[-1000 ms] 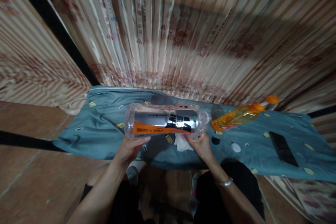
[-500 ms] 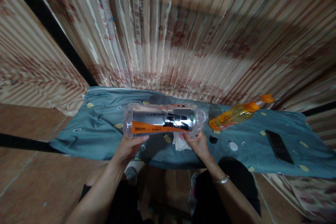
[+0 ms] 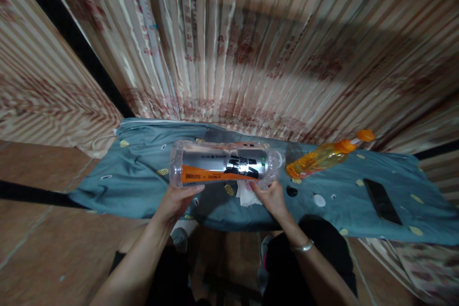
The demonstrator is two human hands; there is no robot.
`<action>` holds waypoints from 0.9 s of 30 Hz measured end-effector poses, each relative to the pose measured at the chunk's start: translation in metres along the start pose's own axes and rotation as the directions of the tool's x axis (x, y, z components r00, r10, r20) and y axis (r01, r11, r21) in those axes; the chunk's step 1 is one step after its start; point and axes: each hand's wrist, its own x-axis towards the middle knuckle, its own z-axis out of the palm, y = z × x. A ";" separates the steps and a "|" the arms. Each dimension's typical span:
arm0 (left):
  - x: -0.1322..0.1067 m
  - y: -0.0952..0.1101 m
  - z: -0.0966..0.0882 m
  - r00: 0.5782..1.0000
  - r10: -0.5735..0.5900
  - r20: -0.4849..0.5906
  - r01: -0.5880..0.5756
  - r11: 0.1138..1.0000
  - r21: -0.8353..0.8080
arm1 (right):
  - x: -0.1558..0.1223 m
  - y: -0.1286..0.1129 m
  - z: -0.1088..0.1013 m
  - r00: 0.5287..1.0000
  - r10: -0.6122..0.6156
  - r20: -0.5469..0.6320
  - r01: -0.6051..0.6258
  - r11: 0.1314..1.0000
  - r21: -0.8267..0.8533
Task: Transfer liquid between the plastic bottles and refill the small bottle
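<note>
A large clear plastic bottle [image 3: 222, 168] with a silver, black and orange label lies sideways in front of me, its neck pointing right. My left hand [image 3: 176, 201] grips its base end from below. My right hand [image 3: 269, 197] holds it near the neck, fingers curled under the bottle and over a white crumpled tissue [image 3: 245, 194]. Both hands hold the bottle just above a blue-grey patterned cloth [image 3: 136, 177] spread over a low surface.
An orange bottle [image 3: 324, 155] with an orange pump cap lies on the cloth to the right. A black phone [image 3: 382, 201] rests further right. A small black cap [image 3: 291, 191] and a white round lid [image 3: 319, 200] lie near my right hand. Striped curtains hang behind.
Hardly anything differs; both hands keep the bottle in the same place, and the view has shifted slightly.
</note>
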 end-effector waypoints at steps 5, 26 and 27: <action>-0.001 0.001 0.001 1.000 0.018 -0.008 -0.018 1.000 0.001 | 0.000 -0.003 -0.001 1.000 0.011 0.023 -0.011 1.000 0.001; -0.003 0.017 0.015 0.999 0.023 0.042 -0.023 1.000 0.003 | 0.000 0.000 0.000 1.000 0.002 0.025 -0.003 0.999 0.046; -0.003 0.017 0.014 0.999 0.020 0.048 -0.020 1.000 0.003 | 0.000 0.000 0.000 1.000 0.003 0.029 -0.005 0.999 0.041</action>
